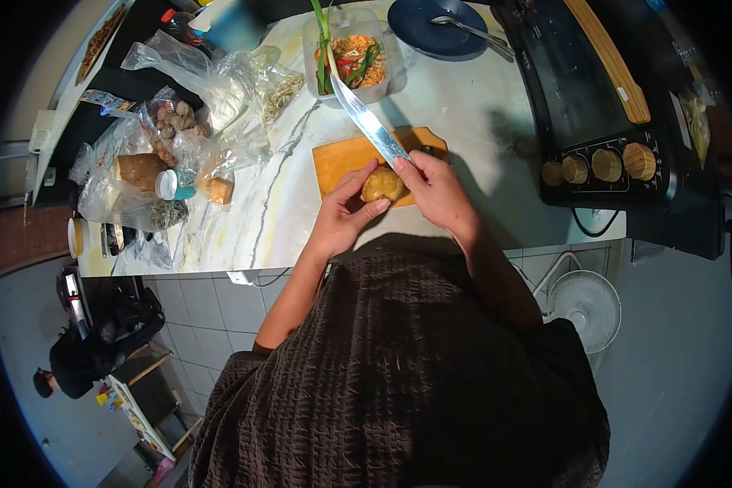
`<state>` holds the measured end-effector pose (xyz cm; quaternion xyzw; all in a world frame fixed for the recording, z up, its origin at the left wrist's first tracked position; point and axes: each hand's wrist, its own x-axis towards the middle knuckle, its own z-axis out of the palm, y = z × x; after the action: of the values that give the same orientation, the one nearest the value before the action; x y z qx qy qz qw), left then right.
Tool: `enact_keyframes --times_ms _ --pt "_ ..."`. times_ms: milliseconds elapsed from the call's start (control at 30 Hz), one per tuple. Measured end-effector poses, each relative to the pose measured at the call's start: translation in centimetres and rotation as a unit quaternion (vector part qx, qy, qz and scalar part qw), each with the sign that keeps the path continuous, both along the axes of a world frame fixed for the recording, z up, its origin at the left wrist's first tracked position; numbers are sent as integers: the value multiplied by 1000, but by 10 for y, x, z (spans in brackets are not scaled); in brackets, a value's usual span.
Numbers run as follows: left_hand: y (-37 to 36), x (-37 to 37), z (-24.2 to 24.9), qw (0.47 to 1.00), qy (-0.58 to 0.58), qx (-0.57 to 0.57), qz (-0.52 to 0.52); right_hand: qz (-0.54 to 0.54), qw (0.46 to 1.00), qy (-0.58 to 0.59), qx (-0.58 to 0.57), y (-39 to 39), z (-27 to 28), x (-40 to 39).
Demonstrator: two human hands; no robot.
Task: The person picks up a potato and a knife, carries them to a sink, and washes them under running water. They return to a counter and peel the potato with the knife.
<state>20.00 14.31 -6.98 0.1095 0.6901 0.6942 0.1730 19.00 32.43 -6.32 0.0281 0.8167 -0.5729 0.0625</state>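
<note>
My left hand [343,207] curls around a brownish-yellow potato [382,185] above the near part of a wooden cutting board [337,164]. In my right hand [442,189] is a kitchen knife [369,120], its broad blade pointing up and to the left, away from me. The right thumb presses on the blade near its base, close beside the potato. Most of the knife's handle is hidden in that hand. Beyond the board stands a clear plastic container [372,93] with chopped orange and red food and green onion stalks [325,45].
A dark blue plate [421,39] with a spoon [464,28] lies at the back. On the right is a black oven [594,138] with wooden knobs. Plastic bags of food [142,171] crowd the left. A person [73,366] is at lower left, a fan [586,299] at lower right.
</note>
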Motion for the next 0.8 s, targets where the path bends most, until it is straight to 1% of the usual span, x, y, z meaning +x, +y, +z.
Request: enact_keyframes --times_ms 67,100,167,233,300,333,400,433,500,533,600,633,700,733,800 --pt "-3 -2 0 1000 11 -16 -6 42 999 -2 -7 1 8 4" --pt "-4 -2 -1 999 23 -32 -11 43 999 -7 -8 1 6 4" --pt "-6 -3 -8 999 9 -41 -13 58 998 -20 16 2 2 0" --pt "-6 0 -9 999 2 -49 -15 42 999 -27 13 0 -5 0" --pt "-4 2 -6 999 16 -18 -22 23 997 -64 -23 3 -5 -1" --pt "-5 1 -8 1000 15 -17 -21 23 997 -65 -22 3 -5 0" --pt "-9 3 -10 998 -51 19 -8 71 997 -7 -15 2 -4 4" --pt "-9 4 -9 998 -54 18 -10 69 997 -9 -16 1 -6 4" --pt "-5 4 -7 999 -26 22 -26 32 999 -30 17 1 -9 -1" --pt "-5 5 -7 999 -26 22 -27 31 999 -30 17 1 -10 1" --pt "-7 3 -10 999 -37 21 -9 43 998 -15 -38 0 -11 1" --pt "-7 1 -10 999 -35 22 -4 47 998 -14 -37 0 -9 -1" --pt "-9 2 -10 1000 -27 7 -13 40 999 -11 11 -2 -4 0" --pt "-8 5 -10 1000 -27 7 -8 37 999 -20 17 -2 -6 -2" --pt "-6 4 -11 999 -42 22 -2 34 999 -34 -5 0 -3 -1"
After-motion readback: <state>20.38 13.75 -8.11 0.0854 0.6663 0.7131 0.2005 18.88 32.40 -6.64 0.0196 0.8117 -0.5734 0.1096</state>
